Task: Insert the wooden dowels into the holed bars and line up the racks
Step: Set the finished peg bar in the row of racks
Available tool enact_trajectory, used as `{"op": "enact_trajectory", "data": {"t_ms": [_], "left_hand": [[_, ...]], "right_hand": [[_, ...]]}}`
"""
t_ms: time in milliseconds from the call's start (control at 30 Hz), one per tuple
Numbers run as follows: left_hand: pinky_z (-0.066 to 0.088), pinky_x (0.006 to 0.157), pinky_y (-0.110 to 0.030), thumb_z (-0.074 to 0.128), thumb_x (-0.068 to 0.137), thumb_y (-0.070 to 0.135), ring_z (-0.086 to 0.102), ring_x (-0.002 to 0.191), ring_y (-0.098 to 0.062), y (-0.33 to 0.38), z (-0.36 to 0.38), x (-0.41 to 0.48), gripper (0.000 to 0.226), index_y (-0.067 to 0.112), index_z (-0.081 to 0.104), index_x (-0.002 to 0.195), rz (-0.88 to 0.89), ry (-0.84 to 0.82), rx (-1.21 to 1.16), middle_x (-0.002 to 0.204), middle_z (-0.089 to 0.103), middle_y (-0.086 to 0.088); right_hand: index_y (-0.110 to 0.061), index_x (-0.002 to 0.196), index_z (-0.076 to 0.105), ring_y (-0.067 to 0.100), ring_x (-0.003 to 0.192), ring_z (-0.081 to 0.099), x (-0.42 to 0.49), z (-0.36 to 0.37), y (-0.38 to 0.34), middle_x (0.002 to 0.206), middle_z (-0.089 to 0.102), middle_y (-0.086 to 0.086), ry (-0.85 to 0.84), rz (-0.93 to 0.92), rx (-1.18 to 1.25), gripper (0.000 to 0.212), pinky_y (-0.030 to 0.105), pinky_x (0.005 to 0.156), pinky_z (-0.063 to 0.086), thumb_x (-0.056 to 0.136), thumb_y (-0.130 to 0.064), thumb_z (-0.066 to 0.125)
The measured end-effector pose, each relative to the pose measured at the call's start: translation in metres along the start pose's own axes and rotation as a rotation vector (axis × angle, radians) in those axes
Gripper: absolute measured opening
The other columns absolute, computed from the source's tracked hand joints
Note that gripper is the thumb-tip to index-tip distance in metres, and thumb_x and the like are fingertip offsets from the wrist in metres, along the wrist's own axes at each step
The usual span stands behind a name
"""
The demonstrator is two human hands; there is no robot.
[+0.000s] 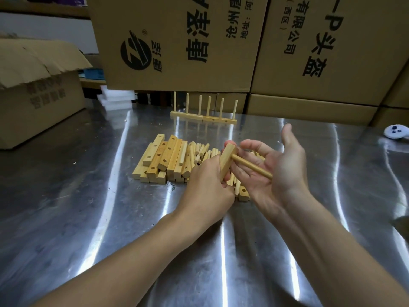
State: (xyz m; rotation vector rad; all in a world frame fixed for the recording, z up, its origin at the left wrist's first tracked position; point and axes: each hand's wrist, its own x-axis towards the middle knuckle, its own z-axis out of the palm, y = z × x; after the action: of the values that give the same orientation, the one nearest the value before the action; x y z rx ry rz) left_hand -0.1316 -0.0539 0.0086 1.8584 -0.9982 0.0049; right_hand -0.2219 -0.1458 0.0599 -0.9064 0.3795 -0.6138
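Centrally: left hand point(208, 180) grips holed bar point(228, 161), one dowel point(252, 166) seated in it; right hand point(276, 171), palm up, fingers loosely spread, cradles that dowel. Behind: pile of bars and dowels point(163, 158); farther back, two finished racks point(203, 117) end to end on table point(88, 196)

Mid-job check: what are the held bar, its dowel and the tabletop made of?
Bar: pale wood, apparently unfinished, matte with faint grain. Dowel: same light wood, smooth and round. Tabletop: probably stainless steel, brushed; it shows streaky bright reflections.
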Motion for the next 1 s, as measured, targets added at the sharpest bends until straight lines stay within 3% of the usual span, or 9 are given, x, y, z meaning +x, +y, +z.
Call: {"op": "enact_trajectory", "data": {"t_ms": [167,267,433,533,667,733,833,900,1000], "left_hand": [[0.04,0.048,-0.023,0.066,0.082,-0.002,0.045,0.051,-0.006,-0.002,0.003,0.005,0.025,0.018,0.05,0.079,-0.069,0.017,-0.178,0.059,0.051,0.012],[0.043,0.051,-0.028,0.071,0.091,0.005,0.046,0.05,-0.008,-0.006,-0.006,0.012,0.019,0.015,0.054,0.091,-0.239,0.014,-0.406,0.067,0.05,0.006],[0.025,0.038,-0.02,0.052,0.106,0.041,0.031,0.049,-0.009,-0.01,-0.026,0.022,0.025,0.017,0.049,0.11,-0.484,-0.048,-1.118,0.07,0.044,0.002],[0.026,0.038,-0.02,0.043,0.11,0.045,0.031,0.05,-0.009,-0.011,-0.028,0.024,0.029,0.017,0.051,0.111,-0.541,-0.033,-1.214,0.07,0.045,0.001],[0.028,0.037,-0.02,0.045,0.11,0.04,0.033,0.049,-0.01,-0.011,-0.028,0.024,0.025,0.016,0.054,0.109,-0.566,-0.026,-1.247,0.069,0.046,0.001],[0.03,0.038,-0.02,0.046,0.11,0.038,0.034,0.048,-0.01,-0.011,-0.027,0.023,0.024,0.017,0.055,0.104,-0.584,-0.022,-1.256,0.068,0.047,0.001],[0.033,0.04,-0.021,0.046,0.109,0.035,0.038,0.049,-0.011,-0.012,-0.025,0.023,0.023,0.016,0.056,0.101,-0.611,-0.013,-1.27,0.067,0.047,0.0],[0.035,0.04,-0.021,0.046,0.108,0.033,0.04,0.05,-0.012,-0.013,-0.024,0.024,0.021,0.015,0.055,0.101,-0.622,-0.013,-1.271,0.066,0.046,0.0],[0.035,0.041,-0.021,0.046,0.108,0.032,0.04,0.05,-0.011,-0.014,-0.024,0.024,0.021,0.014,0.055,0.101,-0.635,-0.015,-1.276,0.066,0.046,0.0]], "right_hand": [[-0.007,0.133,0.068,0.039,0.116,0.073,0.012,-0.011,-0.013,0.125,0.074,0.025,-0.165,0.022,0.001,0.096,0.046,0.1,0.06,0.09,-0.088,0.04],[-0.011,0.129,0.072,0.032,0.116,0.074,0.027,-0.032,-0.021,0.123,0.077,0.016,-0.035,-0.06,-0.035,0.089,0.046,0.097,0.058,0.094,-0.085,0.038],[-0.025,0.093,0.076,0.014,0.077,0.064,0.042,-0.062,-0.016,0.083,0.072,-0.006,0.273,-0.321,-0.985,0.028,0.029,0.065,0.045,0.103,-0.048,0.063],[-0.026,0.078,0.071,0.011,0.07,0.065,0.047,-0.072,-0.006,0.07,0.069,-0.008,0.289,-0.382,-1.428,0.027,0.028,0.056,0.045,0.098,-0.044,0.07],[-0.026,0.071,0.063,0.013,0.069,0.062,0.047,-0.072,0.003,0.067,0.064,-0.01,0.297,-0.415,-1.627,0.035,0.03,0.057,0.045,0.096,-0.05,0.068],[-0.03,0.075,0.062,0.012,0.076,0.058,0.047,-0.069,0.006,0.075,0.059,-0.013,0.247,-0.502,-1.687,0.03,0.031,0.059,0.043,0.096,-0.051,0.068],[-0.037,0.111,0.072,0.011,0.112,0.049,0.046,-0.066,0.01,0.11,0.057,-0.016,0.091,-0.551,-1.744,0.023,0.035,0.089,0.05,0.097,-0.054,0.064],[-0.035,0.141,0.063,0.012,0.133,0.036,0.046,-0.066,0.011,0.137,0.052,-0.013,-0.01,-0.505,-1.842,0.052,0.039,0.11,0.041,0.096,-0.062,0.059],[-0.033,0.16,0.041,0.013,0.15,0.02,0.044,-0.063,0.005,0.16,0.036,-0.013,-0.131,-0.304,-1.902,0.094,0.042,0.121,0.021,0.082,-0.083,0.051]]}}
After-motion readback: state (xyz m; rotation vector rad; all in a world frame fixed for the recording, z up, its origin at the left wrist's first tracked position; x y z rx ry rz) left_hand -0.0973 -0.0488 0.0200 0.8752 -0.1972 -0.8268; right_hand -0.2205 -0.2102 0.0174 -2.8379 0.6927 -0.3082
